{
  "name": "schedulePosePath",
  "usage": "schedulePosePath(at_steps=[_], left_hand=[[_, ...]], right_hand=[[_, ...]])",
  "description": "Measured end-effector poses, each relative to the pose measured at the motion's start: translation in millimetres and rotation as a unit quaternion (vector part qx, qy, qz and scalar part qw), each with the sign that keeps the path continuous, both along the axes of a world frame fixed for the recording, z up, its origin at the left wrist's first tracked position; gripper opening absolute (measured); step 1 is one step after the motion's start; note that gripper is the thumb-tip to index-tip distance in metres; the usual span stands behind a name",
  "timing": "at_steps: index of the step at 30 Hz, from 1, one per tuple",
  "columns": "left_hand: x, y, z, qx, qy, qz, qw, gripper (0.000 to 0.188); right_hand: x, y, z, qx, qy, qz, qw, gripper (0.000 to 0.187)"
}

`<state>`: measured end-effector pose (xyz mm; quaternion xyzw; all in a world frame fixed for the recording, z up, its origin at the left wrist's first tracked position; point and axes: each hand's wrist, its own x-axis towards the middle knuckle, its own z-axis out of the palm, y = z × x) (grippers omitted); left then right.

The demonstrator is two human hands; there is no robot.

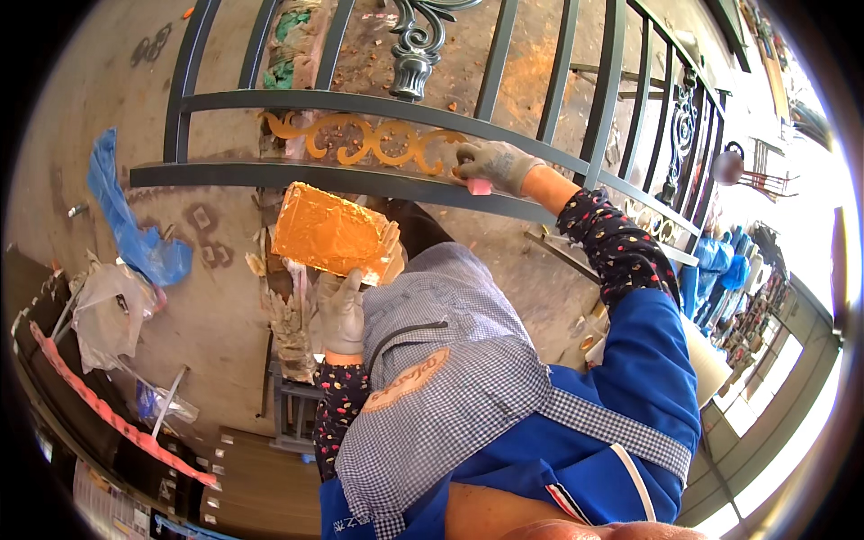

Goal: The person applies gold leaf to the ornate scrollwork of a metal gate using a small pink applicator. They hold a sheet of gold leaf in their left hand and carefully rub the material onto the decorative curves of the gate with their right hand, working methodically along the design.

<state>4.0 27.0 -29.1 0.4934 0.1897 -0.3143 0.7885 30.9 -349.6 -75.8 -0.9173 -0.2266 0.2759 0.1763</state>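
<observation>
My left hand (343,317), in a pale work glove, grips a shallow rectangular container (333,229) whose surface is coated with thick orange-gold paint. My right hand (500,167), also gloved, is closed on a small pink sponge (480,186) at the right end of a gold scroll ornament (378,144). That ornament fills the gap between two dark grey rails of a metal fence panel (351,178). The container is just on my side of the lower rail, apart from it. My glove hides the scroll's right end.
A second dark panel (643,117) with scrollwork stands at the right. Blue plastic sheeting (139,220) and a clear plastic bag (112,315) lie at the left, near a red-pink strip (117,418). Paint chips and debris are scattered over the floor (531,63). Cluttered goods line the right wall.
</observation>
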Motion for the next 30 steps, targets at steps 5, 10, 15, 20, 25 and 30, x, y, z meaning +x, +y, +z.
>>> schedulePosePath(at_steps=[5, 10, 15, 20, 25, 30], left_hand=[[-3, 4, -1, -0.008, 0.02, 0.026, 0.999, 0.043], [-4, 8, -4, -0.017, 0.021, 0.022, 0.999, 0.043], [2, 8, 1, -0.011, 0.004, 0.008, 1.0, 0.044], [0, 18, -9, 0.076, -0.1, -0.076, 0.989, 0.048], [-1, 26, -12, 0.001, 0.037, 0.003, 0.999, 0.05], [1, 26, -9, -0.009, 0.038, 0.015, 0.999, 0.056]], right_hand=[[7, -10, 9, -0.075, 0.042, 0.076, 0.993, 0.031], [8, 5, 11, 0.004, 0.055, -0.033, 0.998, 0.033], [11, 5, -8, 0.007, 0.052, 0.002, 0.999, 0.028], [20, 9, -7, -0.068, 0.068, 0.088, 0.991, 0.024], [24, 9, 15, -0.113, 0.038, 0.151, 0.981, 0.019], [23, 5, 14, -0.075, 0.003, 0.079, 0.994, 0.016]])
